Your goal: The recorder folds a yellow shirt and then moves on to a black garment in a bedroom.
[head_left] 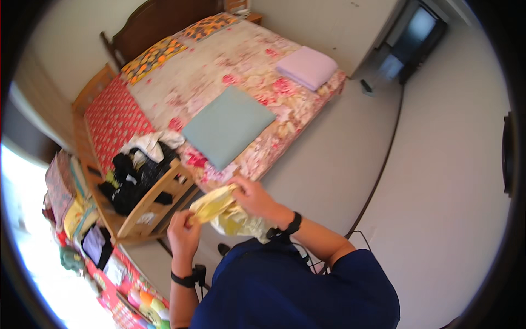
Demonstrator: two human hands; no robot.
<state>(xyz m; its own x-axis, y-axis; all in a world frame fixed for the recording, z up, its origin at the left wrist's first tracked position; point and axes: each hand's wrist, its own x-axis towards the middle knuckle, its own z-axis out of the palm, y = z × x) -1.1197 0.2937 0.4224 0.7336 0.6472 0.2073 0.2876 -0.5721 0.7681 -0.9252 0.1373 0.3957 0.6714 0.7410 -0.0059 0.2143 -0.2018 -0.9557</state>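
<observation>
A pale yellow cloth garment hangs in front of my body, stretched between both hands. My left hand pinches one end of its edge, and my right hand grips the other end higher up. Between them the edge spreads apart, showing a deeper yellow inside; the rest droops in loose folds toward my right forearm. What kind of garment it is, I cannot tell. Beyond my hands, a folded light green cloth lies flat on the bed's floral sheet.
A folded pink-lilac blanket lies at the bed's far corner. Against the bed stands a small wooden-railed bed heaped with black and white clothes. Bedding and clothes pile up at the left. A television hangs on the right wall.
</observation>
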